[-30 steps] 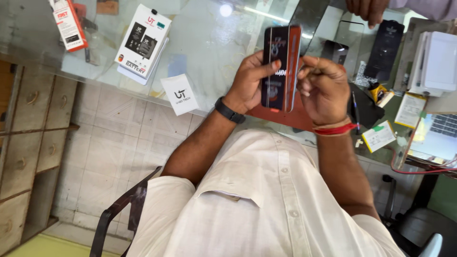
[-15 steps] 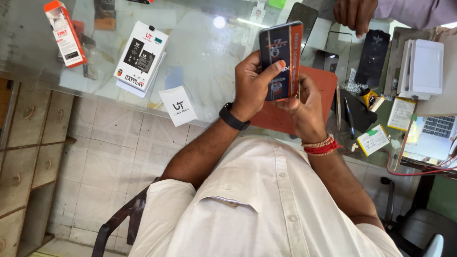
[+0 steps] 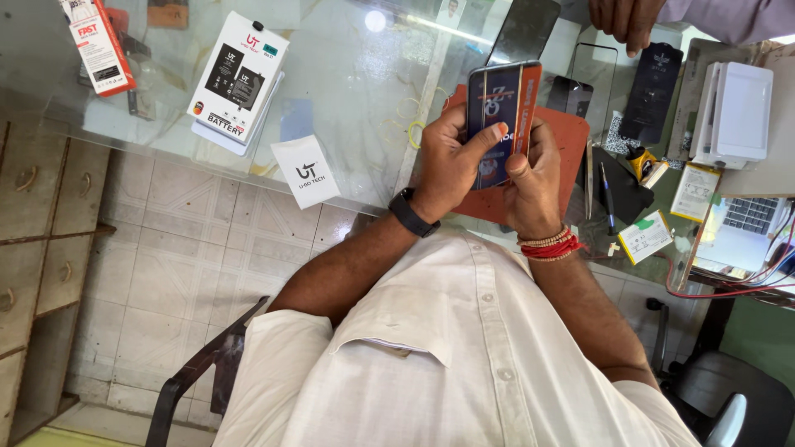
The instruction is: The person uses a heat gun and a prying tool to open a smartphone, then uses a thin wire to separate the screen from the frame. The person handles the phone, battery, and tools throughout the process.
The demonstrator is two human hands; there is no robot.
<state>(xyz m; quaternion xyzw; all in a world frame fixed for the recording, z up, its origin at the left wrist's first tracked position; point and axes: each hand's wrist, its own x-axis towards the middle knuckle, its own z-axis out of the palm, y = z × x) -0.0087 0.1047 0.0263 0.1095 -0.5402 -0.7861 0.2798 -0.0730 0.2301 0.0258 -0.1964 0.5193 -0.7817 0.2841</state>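
While gripped by both hands (image 3: pixel 489 165), glossy flat packet (image 3: pixel 503 116), perhaps card.

I see only part of the flat package (image 3: pixel 503 116): the left hand (image 3: pixel 451 161) covers its lower left side, and the right hand (image 3: pixel 530 178) covers its lower right. The package hides the fingers of the right hand, except one fingertip (image 3: pixel 518 161) at its front. The palms are turned away from me. The package and hands cover the middle of the orange mat (image 3: pixel 571 141) on the tabletop (image 3: pixel 348 74). At the far edge of the tabletop, another person's hand (image 3: pixel 625 21) is cut off by the top edge. The laptop (image 3: pixel 745 223) at the right edge is partly out of view. The small tools (image 3: pixel 606 194) beside the mat are too small to identify.
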